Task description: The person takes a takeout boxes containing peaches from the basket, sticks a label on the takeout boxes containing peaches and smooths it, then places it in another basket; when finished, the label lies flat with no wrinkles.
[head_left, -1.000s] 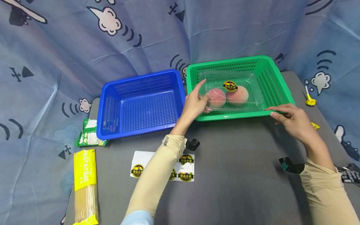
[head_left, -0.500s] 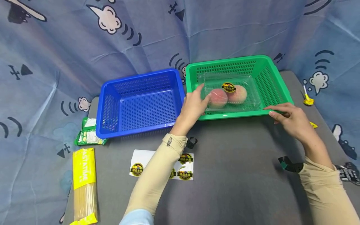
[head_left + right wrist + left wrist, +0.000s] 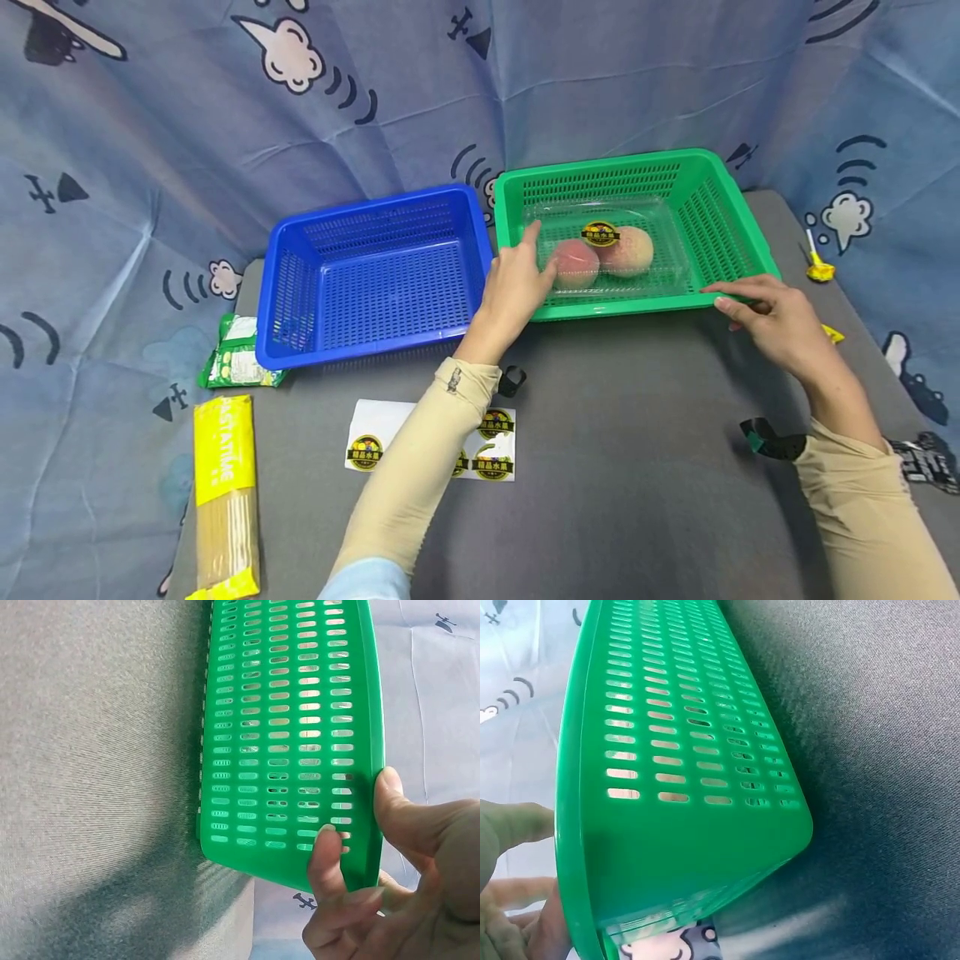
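Note:
In the head view, a clear plastic fruit box (image 3: pixel 652 221) with a black and yellow label (image 3: pixel 601 234) lies inside the green basket (image 3: pixel 600 311). It contains two peaches (image 3: pixel 630 252). My left hand (image 3: pixel 516 287) reaches over the basket's front left corner and holds the box's near left end, index finger pointing away from me. Behind the basket rim in the left wrist view, its fingers (image 3: pixel 510 892) are partly hidden. My right hand (image 3: pixel 780 321) grips the basket's front right rim. The right wrist view has its thumb (image 3: pixel 390 795) on the rim and a finger against the outer wall.
A blue basket (image 3: pixel 375 340) stands to the left. Behind it at the left lie a green packet (image 3: pixel 240 354) and a yellow pasta bag (image 3: pixel 225 492). A label sheet (image 3: pixel 365 452) is partly under my left forearm. Small yellow items (image 3: pixel 821 268) lie at far right.
The fruit box has settled lower and slightly left in the green basket, with my left hand moving along with it. My right hand stays on the rim.

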A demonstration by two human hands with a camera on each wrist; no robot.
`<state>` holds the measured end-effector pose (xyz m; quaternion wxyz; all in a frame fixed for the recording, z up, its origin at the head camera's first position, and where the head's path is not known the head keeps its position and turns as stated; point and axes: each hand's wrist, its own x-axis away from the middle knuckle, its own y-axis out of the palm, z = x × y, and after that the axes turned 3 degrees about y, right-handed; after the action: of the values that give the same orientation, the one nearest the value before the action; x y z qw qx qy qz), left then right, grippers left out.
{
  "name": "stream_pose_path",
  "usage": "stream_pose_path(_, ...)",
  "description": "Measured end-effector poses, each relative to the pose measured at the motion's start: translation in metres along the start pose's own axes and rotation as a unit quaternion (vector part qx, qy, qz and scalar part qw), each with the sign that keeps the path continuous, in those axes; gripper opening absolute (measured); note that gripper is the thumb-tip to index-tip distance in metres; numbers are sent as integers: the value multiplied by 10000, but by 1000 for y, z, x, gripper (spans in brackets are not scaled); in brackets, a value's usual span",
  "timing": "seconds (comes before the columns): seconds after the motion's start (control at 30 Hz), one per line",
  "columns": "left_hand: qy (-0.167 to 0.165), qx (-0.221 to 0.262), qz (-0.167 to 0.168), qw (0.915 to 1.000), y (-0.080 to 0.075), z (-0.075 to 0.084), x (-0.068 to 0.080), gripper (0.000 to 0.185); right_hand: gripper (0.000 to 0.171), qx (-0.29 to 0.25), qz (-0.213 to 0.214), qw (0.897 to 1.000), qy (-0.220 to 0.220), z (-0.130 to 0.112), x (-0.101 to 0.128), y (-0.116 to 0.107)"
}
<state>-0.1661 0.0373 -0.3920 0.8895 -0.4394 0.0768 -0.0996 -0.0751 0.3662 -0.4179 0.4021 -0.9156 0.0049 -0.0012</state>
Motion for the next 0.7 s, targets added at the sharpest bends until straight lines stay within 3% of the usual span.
stream_pose_path(0.2,89,-7,9,10000,-1,1,1,70,29,12,25,10000,74,0,0,1)
stream_pose_path(0.47,50,402,-303,9987,-6,-2,3,74,29,8,70,9999,86,0,0,2)
stream_pose_path(0.6,142,648,-169,9977,-11,-4,9,73,30,-32,119,9998,155,-2,2,4)
stream_pose_path(0.7,428,951,-2,9945,-15,-9,14,72,32,113,122,9991,390,-7,5,5)
